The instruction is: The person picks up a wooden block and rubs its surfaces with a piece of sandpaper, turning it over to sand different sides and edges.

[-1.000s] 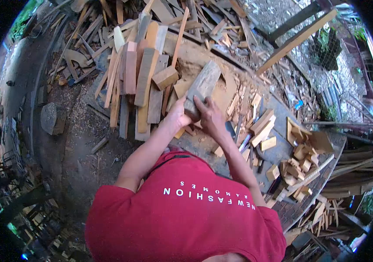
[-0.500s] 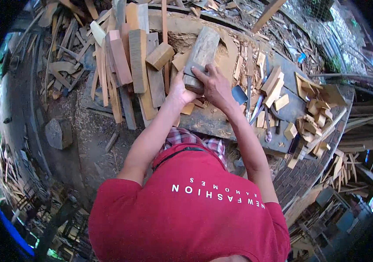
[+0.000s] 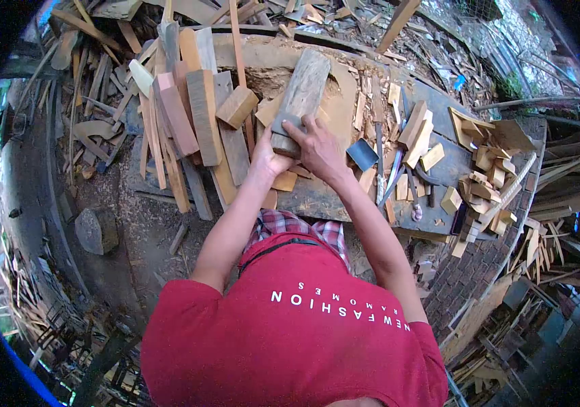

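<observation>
A long, weathered wooden block (image 3: 307, 78) lies lengthwise over the worktable, its near end darker and greyish. My left hand (image 3: 271, 157) grips that near end from the left and below, with most of its fingers hidden under the wood. Across the top and right side, my right hand (image 3: 317, 144) is closed on the same end, its index finger stretched along the upper face. A small yellowish offcut (image 3: 285, 180) sits just below my hands. To the right of them is a dark blue flat piece (image 3: 362, 154) on the table.
Boards and planks (image 3: 205, 115) lean in a bunch on the left. The worktable (image 3: 317, 202) carries wood shavings, tools and a short block (image 3: 237, 106). A pile of cut wooden pieces (image 3: 490, 180) covers its right end. A stump (image 3: 96, 230) stands on the ground at left.
The view has shifted slightly, so the table and its contents sit a little lower and further left. Both hands keep their hold on the wooden block, which tilts slightly differently.
</observation>
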Demonstrator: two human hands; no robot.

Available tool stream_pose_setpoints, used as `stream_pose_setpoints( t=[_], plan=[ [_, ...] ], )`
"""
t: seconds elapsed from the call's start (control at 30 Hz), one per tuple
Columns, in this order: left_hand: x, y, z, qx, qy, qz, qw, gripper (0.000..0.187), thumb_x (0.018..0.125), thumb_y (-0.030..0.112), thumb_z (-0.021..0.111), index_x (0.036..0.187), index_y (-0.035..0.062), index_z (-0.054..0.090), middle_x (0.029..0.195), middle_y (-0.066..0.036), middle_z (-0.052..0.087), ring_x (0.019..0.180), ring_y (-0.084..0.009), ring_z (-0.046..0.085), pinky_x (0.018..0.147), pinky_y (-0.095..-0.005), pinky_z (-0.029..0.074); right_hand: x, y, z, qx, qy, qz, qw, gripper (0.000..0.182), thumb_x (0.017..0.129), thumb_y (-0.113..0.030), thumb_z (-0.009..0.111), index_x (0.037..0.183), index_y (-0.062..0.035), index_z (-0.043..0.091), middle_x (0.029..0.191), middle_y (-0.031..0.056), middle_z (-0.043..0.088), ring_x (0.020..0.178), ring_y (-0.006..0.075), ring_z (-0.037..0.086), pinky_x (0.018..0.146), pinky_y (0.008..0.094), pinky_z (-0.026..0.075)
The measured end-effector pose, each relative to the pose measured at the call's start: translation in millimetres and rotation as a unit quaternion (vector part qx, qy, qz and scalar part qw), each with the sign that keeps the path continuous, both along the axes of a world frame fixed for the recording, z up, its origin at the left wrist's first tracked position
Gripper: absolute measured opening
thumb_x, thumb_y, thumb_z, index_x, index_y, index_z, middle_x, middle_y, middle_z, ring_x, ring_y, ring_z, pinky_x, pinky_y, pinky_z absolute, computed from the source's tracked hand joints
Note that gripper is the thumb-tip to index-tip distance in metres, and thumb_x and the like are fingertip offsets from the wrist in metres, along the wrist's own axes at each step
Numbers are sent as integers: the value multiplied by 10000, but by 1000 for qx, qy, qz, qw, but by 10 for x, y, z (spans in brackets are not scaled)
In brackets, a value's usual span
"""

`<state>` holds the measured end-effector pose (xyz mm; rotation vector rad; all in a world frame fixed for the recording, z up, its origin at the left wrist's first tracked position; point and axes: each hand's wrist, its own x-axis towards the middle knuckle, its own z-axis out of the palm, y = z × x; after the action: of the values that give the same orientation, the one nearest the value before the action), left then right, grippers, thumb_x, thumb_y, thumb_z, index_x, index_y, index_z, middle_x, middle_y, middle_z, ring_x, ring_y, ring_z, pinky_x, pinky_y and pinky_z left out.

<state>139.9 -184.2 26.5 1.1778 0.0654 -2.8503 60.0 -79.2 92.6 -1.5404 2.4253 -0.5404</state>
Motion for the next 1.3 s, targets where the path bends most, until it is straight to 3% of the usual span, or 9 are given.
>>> stream_pose_setpoints(
  t=[0.3,0.47,0.67,0.83,0.9,0.93,1.1,1.2,1.3],
  plan=[
    [14,-69,-6,9,-9,-22,1000,457,941,438,312,1290,190,473,1319,-73,480,1213,-304,433,998,-557,315,-25,4,-66,-12,1,25,1000,623,609,-141,718,1207,-110,545,1065,138,493,966,314,527,779,385,486],
    [15,-16,3,10,-6,35,999,454,951,407,319,1295,151,468,1312,-89,488,1216,-305,443,1038,-550,287,-19,6,-163,-23,4,16,1000,645,595,-138,729,1213,-130,544,1049,130,492,963,306,527,754,392,494],
    [49,-11,-222,18,61,31,997,474,957,449,331,1291,142,468,1302,-90,498,1214,-300,447,1015,-555,315,-18,9,-24,-27,26,7,999,664,589,-145,741,1222,-155,541,1043,129,493,955,309,531,728,389,504],
    [50,106,322,3,71,8,997,507,948,498,333,1303,155,451,1302,-79,500,1211,-292,450,1016,-559,305,-32,121,315,10,-13,-2,1000,633,643,-107,686,1255,-185,541,1011,114,504,921,296,525,755,376,482],
    [107,189,428,11,41,4,999,464,960,437,345,1308,147,446,1323,-95,477,1186,-308,473,1002,-557,336,-43,206,268,10,-3,15,1000,619,650,-105,677,1250,-178,546,998,119,507,913,297,527,749,378,480],
    [118,229,401,7,47,2,999,518,944,515,333,1301,159,453,1303,-95,494,1200,-292,452,1004,-532,320,-41,239,248,-7,-9,15,1000,607,652,-98,671,1243,-176,553,987,122,509,905,298,528,748,379,479],
    [61,407,397,5,28,45,999,503,951,499,323,1307,166,446,1304,-98,491,1203,-296,448,1013,-539,313,-93,355,246,-31,-15,36,999,605,642,-67,661,1229,-169,556,1036,130,518,913,298,535,738,389,505],
    [-48,486,354,-6,66,61,996,513,945,508,323,1309,167,443,1307,-100,485,1208,-299,443,1021,-544,309,-228,415,203,-28,-4,37,999,606,642,-107,685,1230,-179,557,1036,129,525,930,306,537,742,395,502],
    [-179,584,433,-19,33,63,997,538,929,531,334,1308,165,442,1324,-102,463,1216,-304,434,1024,-551,303,-358,501,189,-58,-28,49,997,586,653,-153,701,1221,-181,563,1034,138,532,927,321,546,746,407,497]
  ],
)
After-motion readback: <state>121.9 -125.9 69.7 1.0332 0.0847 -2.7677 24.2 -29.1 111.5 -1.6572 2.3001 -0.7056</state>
